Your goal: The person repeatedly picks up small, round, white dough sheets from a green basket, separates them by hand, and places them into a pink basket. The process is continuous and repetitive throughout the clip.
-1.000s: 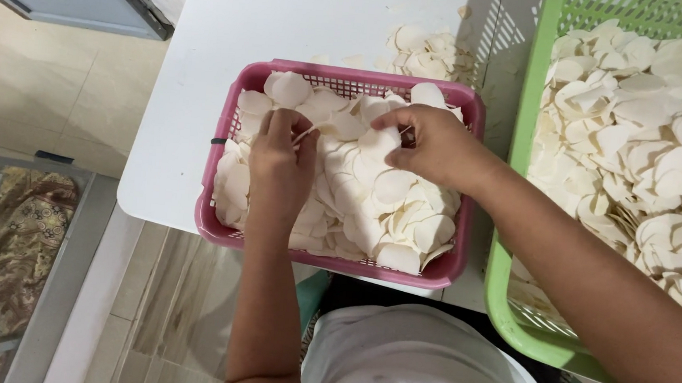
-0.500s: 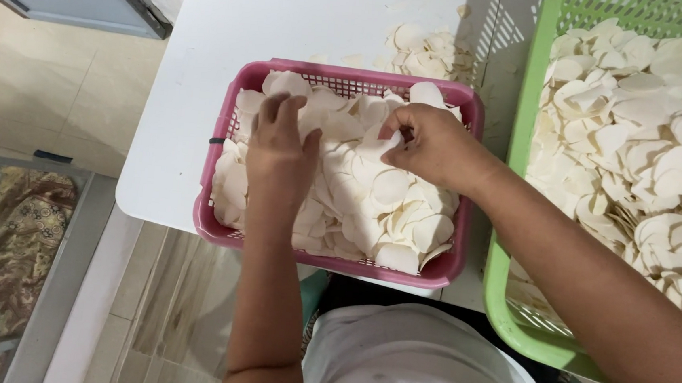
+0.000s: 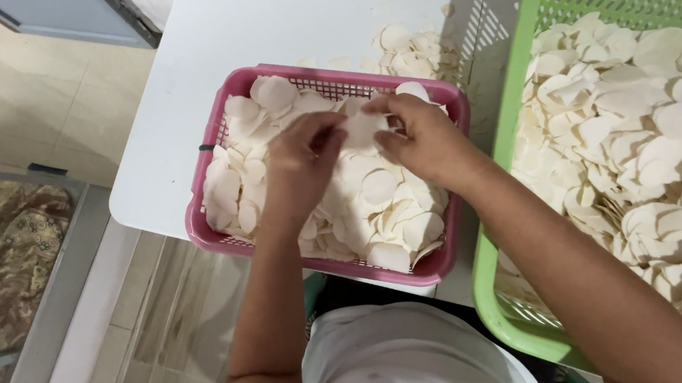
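1. While both hands meet over the pink basket (image 3: 206, 238), the right hand (image 3: 424, 141) pinches a thin white disc (image 3: 365, 127) at its right edge, fingers closed on it.
2. The left hand (image 3: 301, 160) touches the same disc's left edge; its fingers curl, but whether it grips the disc is unclear.
3. The disc sits between the hands, above the basket's chip pile (image 3: 372, 210).
4. The green basket (image 3: 489, 252) lies right, cut off by the frame.
5. Fingertips hide the disc's lower part.

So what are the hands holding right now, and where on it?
Both hands, left hand and right hand, pinch one thin round white chip by its opposite edges, above the pink plastic basket.
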